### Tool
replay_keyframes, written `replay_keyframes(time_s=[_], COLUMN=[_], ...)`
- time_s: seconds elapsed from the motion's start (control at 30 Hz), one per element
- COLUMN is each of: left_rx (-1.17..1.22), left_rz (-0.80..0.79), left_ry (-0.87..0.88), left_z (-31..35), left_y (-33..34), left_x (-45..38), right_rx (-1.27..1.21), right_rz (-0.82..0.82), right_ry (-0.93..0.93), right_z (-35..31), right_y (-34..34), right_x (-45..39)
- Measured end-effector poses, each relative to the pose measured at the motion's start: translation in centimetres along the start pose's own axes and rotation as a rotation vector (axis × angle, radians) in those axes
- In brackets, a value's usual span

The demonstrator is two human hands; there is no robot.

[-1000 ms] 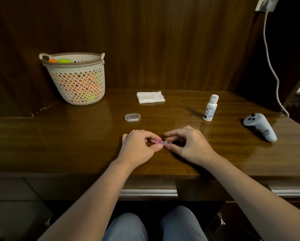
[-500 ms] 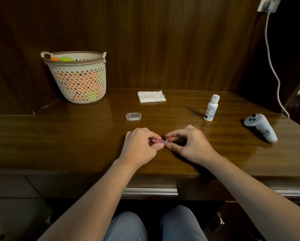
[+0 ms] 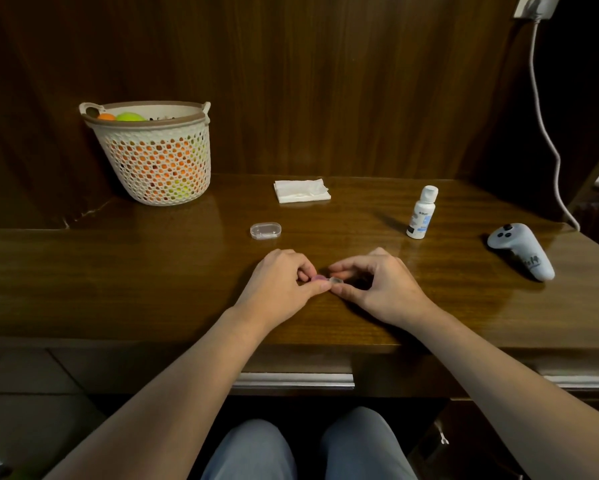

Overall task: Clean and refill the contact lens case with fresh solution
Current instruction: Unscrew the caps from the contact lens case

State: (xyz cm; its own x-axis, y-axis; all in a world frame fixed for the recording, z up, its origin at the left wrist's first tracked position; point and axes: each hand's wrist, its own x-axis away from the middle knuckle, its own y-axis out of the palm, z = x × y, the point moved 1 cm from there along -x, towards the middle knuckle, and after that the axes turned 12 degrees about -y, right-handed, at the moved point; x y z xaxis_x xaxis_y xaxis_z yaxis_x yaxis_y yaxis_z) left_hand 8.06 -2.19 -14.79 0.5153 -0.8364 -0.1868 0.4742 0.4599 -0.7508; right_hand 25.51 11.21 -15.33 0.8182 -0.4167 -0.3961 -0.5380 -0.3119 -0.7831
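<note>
small lens case (image 3: 327, 279), one end pink, other clear, pinched between left hand (image 3: 280, 278), right hand (image 3: 377, 284)

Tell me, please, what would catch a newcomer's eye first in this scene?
First, the left hand and right hand, which meet at the front middle of the wooden desk and pinch a small contact lens case between their fingertips. Next, the white mesh basket of orange and green balls at the back left. On the right stand a white solution bottle and a pale controller.

Lens case (image 3: 327, 279) (pink, clear halves) low over desk; solution bottle (image 3: 421, 213) upright.
</note>
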Motion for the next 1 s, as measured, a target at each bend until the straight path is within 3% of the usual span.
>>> replay_keyframes(time_s=[0.17, 0.5, 0.7, 1.0], left_rx=[-0.139, -0.056, -0.029, 0.017], left_rz=[-0.032, -0.032, -0.205, -0.090], left_ry=[0.109, 0.117, 0.143, 0.086], left_z=[0.0, -1.1, -1.0, -0.3], left_y=[0.5, 0.5, 0.2, 0.7], left_x=[-0.7, -1.1, -1.3, -0.6], right_rx=[-0.015, -0.032, -0.065, -0.067], right_rz=[-0.012, 0.003, 0.007, 0.017], right_ry=[-0.016, -0.012, 0.026, 0.042], right_z=[-0.1, -0.1, -0.1, -0.5], right_y=[-0.1, 0.0, 0.2, -0.1], right_x=[0.0, 0.1, -0.2, -0.4])
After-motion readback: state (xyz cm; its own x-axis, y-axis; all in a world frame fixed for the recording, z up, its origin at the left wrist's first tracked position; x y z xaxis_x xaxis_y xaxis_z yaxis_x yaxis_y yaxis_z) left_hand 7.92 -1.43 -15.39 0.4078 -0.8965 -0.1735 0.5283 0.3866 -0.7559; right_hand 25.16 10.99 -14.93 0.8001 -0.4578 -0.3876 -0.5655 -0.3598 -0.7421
